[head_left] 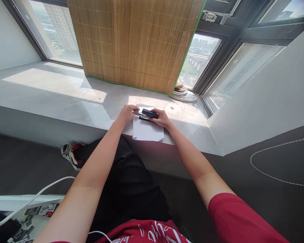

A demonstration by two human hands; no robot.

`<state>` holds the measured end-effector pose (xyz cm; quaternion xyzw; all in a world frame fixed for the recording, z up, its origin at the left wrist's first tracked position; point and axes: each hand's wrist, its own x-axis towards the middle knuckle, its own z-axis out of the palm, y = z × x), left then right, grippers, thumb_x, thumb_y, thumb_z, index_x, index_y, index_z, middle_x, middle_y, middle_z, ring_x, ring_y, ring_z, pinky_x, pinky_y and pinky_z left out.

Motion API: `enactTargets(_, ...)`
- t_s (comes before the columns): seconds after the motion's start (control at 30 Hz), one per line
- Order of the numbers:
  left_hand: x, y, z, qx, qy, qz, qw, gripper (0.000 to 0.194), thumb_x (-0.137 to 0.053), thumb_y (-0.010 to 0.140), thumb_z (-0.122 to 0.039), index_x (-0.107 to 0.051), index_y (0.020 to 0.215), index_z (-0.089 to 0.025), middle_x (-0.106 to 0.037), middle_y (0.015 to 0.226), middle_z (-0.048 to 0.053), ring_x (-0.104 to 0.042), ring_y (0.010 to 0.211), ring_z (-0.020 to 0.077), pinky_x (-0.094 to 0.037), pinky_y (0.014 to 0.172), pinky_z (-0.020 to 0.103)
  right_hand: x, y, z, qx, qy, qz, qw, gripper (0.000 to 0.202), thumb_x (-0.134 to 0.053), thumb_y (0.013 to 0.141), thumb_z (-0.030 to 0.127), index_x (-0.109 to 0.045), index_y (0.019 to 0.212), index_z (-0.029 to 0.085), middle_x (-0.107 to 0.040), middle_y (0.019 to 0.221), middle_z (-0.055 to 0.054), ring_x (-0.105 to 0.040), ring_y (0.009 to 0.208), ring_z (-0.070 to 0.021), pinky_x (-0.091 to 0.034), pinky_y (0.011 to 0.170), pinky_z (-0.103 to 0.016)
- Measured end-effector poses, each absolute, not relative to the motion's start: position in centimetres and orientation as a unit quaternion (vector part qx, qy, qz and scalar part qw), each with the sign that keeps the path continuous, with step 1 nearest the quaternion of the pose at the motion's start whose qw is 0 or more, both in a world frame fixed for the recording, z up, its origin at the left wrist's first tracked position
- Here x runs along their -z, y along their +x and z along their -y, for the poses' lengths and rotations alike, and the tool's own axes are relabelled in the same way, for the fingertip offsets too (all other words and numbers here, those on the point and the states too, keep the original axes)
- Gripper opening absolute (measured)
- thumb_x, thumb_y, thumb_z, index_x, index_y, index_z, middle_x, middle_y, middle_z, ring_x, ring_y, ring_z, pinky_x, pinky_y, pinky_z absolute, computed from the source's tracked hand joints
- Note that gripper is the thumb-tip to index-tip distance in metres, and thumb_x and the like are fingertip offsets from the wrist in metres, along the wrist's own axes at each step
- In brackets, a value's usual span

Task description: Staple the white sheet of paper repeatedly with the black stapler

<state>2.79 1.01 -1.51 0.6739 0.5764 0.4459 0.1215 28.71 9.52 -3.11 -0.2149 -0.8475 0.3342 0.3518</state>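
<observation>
A black stapler lies over white paper on the window sill, its top part raised from the base at the left end. My right hand has its fingers wrapped round the stapler's right end. My left hand is at the stapler's left end, fingers pinched together by its metal part; whatever they hold is too small to make out. The paper reaches the sill's front edge.
The pale sill runs along the windows. A bamboo blind hangs behind the hands. Stacked plates stand at the right corner, with small staple strips nearer. A beaded cord hangs at the right.
</observation>
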Motion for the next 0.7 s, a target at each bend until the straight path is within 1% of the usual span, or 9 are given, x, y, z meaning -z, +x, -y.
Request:
enactTargets(0.07, 1.6, 2.8, -1.1, -0.425, 0.693, -0.569, 0.122, 0.017, -0.078, 0.078, -0.013, -0.087, 0.088, -0.024, -0.08, 0.092, 0.007, -0.07, 0.091, 0.0272, -0.053, 0.095, 0.042, 3.2, 28.7, -9.6, -0.335, -0.206, 0.847, 0.356, 0.042, -0.082, 0.081, 0.05, -0.076, 0.111, 0.022, -0.078, 0.109, -0.006, -0.069, 0.101, -0.0284, -0.054, 0.087, -0.039)
enactTargets(0.2, 1.7, 2.9, -1.2, -0.393, 0.715, -0.569, 0.103, 0.011, -0.08, 0.08, -0.019, -0.088, 0.085, -0.024, -0.076, 0.091, 0.009, -0.067, 0.089, 0.027, -0.054, 0.091, 0.042, 3.2, 28.7, -9.5, -0.337, -0.207, 0.846, 0.358, 0.04, -0.082, 0.082, 0.049, -0.076, 0.11, 0.021, -0.078, 0.106, -0.006, -0.069, 0.099, -0.027, -0.053, 0.085, -0.037)
enactTargets(0.27, 1.6, 3.0, -1.1, -0.384, 0.713, -0.579, 0.096, 0.01, -0.082, 0.079, -0.019, -0.089, 0.084, -0.024, -0.073, 0.09, 0.01, -0.065, 0.086, 0.026, -0.055, 0.088, 0.042, 3.1, 28.7, -9.4, -0.336, -0.212, 0.846, 0.356, 0.041, -0.082, 0.081, 0.05, -0.076, 0.11, 0.021, -0.077, 0.105, -0.006, -0.068, 0.097, -0.0262, -0.053, 0.083, -0.037)
enactTargets(0.33, 1.4, 3.0, -1.0, -0.379, 0.708, -0.587, 0.102, 0.011, -0.084, 0.079, -0.017, -0.089, 0.085, -0.024, -0.071, 0.09, 0.009, -0.064, 0.085, 0.0247, -0.055, 0.087, 0.041, 2.9, 28.7, -9.3, -0.335, -0.216, 0.847, 0.352, 0.042, -0.082, 0.081, 0.051, -0.075, 0.11, 0.021, -0.077, 0.105, -0.006, -0.067, 0.096, -0.0257, -0.052, 0.082, -0.036)
enactTargets(0.47, 1.0, 3.0, -0.6, -0.362, 0.706, -0.595, 0.123, 0.016, -0.082, 0.082, -0.015, -0.09, 0.091, -0.025, -0.072, 0.094, 0.007, -0.062, 0.087, 0.0221, -0.053, 0.09, 0.039, 2.7, 28.7, -9.1, -0.337, -0.221, 0.846, 0.349, 0.043, -0.081, 0.08, 0.054, -0.075, 0.109, 0.022, -0.077, 0.104, -0.005, -0.066, 0.094, -0.0254, -0.052, 0.083, -0.037)
enactTargets(0.7, 0.6, 2.9, -0.2, -0.353, 0.692, -0.613, 0.147, 0.022, -0.079, 0.084, -0.017, -0.091, 0.099, -0.026, -0.075, 0.101, 0.007, -0.061, 0.085, 0.0196, -0.052, 0.086, 0.036, 2.8, 28.7, -9.3, -0.337, -0.212, 0.847, 0.353, 0.041, -0.082, 0.081, 0.05, -0.075, 0.11, 0.022, -0.078, 0.105, -0.005, -0.068, 0.096, -0.0255, -0.052, 0.085, -0.038)
